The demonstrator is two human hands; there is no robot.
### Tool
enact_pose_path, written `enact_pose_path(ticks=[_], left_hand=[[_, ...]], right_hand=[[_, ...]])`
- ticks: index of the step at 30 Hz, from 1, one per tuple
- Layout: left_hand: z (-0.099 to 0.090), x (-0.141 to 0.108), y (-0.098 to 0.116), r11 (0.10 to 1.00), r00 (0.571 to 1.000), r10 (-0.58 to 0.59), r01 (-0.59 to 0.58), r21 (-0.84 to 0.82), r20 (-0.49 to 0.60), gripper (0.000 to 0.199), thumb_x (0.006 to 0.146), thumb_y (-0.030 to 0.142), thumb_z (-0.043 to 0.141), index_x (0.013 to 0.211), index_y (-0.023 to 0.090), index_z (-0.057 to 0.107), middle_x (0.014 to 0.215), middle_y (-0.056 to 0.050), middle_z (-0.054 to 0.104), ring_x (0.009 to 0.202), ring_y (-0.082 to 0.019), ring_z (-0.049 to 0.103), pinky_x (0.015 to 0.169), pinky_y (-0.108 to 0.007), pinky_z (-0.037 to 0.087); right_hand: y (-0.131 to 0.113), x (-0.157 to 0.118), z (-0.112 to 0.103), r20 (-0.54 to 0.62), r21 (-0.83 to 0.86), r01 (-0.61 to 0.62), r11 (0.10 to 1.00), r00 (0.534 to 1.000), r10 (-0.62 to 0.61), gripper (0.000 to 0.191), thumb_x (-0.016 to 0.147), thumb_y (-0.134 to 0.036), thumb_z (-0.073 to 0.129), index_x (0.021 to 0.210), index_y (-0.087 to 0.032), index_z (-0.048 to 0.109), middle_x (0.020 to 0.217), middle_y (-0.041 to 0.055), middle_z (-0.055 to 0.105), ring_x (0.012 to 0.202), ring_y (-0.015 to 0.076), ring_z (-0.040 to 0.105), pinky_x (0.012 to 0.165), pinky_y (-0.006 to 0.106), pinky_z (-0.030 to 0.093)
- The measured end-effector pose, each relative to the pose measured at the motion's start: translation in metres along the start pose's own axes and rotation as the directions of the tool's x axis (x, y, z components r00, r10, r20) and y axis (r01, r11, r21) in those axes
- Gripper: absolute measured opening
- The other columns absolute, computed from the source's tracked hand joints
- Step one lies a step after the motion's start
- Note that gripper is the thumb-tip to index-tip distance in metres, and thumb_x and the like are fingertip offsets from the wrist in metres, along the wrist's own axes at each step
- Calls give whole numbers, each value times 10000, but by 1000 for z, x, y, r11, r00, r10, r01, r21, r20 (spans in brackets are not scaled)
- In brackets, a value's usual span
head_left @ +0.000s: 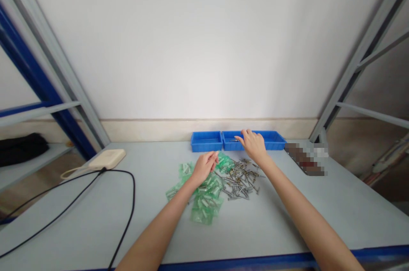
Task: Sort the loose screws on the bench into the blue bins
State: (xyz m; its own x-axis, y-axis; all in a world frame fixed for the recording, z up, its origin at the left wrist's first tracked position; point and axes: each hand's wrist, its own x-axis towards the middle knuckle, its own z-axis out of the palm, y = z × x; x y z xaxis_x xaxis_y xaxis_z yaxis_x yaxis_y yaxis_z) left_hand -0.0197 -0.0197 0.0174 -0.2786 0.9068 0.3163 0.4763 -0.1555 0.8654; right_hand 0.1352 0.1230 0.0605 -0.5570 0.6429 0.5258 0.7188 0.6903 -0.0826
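Observation:
My left hand (206, 166) is closed, its fingertips pressed together at the edge of a small green plastic bag (226, 162). Under and around it lies a pile of green bags (206, 203) with small metal pieces showing through. My right hand (254, 142) reaches over the front wall of the wider blue tray (275, 142), thumb and forefinger apart. Near its thumb, a thin metal piece (234, 140) shows at the tray; I cannot tell whether the hand touches it. Loose screws (241, 179) are heaped on the table between my forearms.
A smaller blue tray (206, 143) stands left of the wider one, by the wall. At left sit a cream-coloured box (108, 159) and a black cable (133, 190). A blurred-out flat object (305, 161) lies at right. Metal frame posts (351, 66) flank the table (255, 232).

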Motion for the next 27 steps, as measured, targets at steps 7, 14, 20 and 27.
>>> enact_pose_path(ticks=[7, 14, 20, 27], left_hand=[[4, -1, 0, 1000, 1000, 8, -8, 11, 29, 432, 863, 489, 340, 611, 173, 493, 412, 57, 410, 394, -105, 399, 490, -224, 336], [7, -3, 0, 1000, 998, 2, -3, 21, 63, 423, 865, 474, 353, 613, 171, 506, 395, 62, 404, 375, -102, 385, 480, -220, 327], [7, -3, -2, 999, 997, 11, -14, 47, 79, 427, 869, 472, 344, 618, 165, 503, 405, 59, 411, 388, -99, 394, 489, -219, 331], [10, -8, 4, 999, 993, 10, -6, -34, 122, 306, 818, 473, 468, 926, 187, 482, 518, 73, 478, 415, -97, 425, 435, -195, 313]], right_hand=[[16, -50, 9, 324, 457, 204, 866, 868, -375, 170, 781, -377, 594, 833, -226, 650, 854, 16, 591, 780, 159, 554, 660, 242, 364], [4, -55, 24, 346, 386, 210, 898, 870, -351, 65, 768, -253, 622, 767, -201, 660, 824, 36, 615, 817, 182, 555, 678, 259, 338], [5, -55, 20, 336, 402, 183, 897, 882, -331, 67, 726, -262, 664, 743, -197, 657, 813, 26, 633, 815, 182, 558, 698, 266, 330], [-2, -52, 3, 221, 629, 49, 776, 946, -238, 136, 797, -306, 573, 788, -185, 634, 767, 9, 671, 718, 149, 589, 658, 238, 374]])
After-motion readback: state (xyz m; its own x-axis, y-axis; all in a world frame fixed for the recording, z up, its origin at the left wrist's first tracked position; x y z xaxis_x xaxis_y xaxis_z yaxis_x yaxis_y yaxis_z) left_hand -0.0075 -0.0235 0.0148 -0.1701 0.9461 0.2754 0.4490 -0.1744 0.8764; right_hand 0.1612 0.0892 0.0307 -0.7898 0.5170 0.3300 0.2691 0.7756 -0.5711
